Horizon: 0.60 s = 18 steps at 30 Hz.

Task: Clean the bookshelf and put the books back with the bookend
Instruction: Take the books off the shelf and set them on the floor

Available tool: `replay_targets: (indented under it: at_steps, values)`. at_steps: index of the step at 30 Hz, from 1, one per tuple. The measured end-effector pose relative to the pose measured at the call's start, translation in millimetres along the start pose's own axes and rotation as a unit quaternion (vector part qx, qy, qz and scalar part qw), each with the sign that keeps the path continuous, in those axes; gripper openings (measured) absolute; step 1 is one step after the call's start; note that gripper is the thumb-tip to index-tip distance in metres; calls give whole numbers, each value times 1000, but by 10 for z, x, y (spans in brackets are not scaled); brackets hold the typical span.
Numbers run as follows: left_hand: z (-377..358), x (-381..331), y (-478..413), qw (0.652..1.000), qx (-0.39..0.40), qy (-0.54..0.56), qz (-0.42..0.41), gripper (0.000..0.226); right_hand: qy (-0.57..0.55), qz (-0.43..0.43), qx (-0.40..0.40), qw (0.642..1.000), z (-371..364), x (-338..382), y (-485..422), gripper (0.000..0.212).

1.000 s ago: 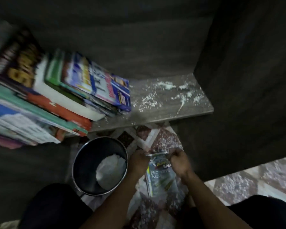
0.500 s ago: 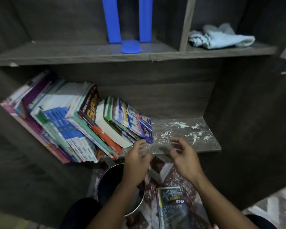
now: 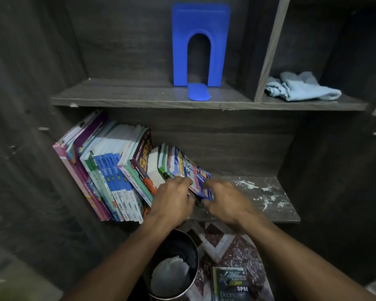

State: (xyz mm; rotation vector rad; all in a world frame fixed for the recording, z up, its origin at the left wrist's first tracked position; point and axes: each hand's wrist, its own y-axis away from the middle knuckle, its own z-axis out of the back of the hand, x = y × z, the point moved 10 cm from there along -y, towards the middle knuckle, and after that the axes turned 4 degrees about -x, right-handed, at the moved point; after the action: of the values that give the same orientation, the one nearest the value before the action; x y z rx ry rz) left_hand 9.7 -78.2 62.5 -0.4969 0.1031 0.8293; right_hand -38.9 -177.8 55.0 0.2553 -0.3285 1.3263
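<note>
Left hand (image 3: 172, 199), right hand (image 3: 228, 202) risen to book (image 3: 190, 169), fingers (image 3: 183, 181) gripping its lower edge; top tilted left

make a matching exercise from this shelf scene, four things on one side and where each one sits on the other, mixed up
Things
1. blue bookend
2. light blue cloth
3. white powder
4. Ekonomi book

Places
A. on the floor, beside the metal bin
B. upper shelf, right compartment
C. lower shelf, right of the leaning books
D. upper shelf, left compartment

Pairs: 1-D, 2-B, 3-C, 4-A
</note>
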Motion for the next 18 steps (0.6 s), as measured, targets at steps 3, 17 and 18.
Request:
replay_targets:
  at_steps: [3,17,18]
  values:
    - [72,92,-24,999,1,-45,-5,37,37,29,2,999,7,196,-144,43]
    - [-24,667,-49,996,-3,-88,4,47,48,83,-17,995,-135,730,-1054,32]
    - [-50,679,-42,997,0,-79,5,49,37,84,-11,996,-180,732,-1103,34]
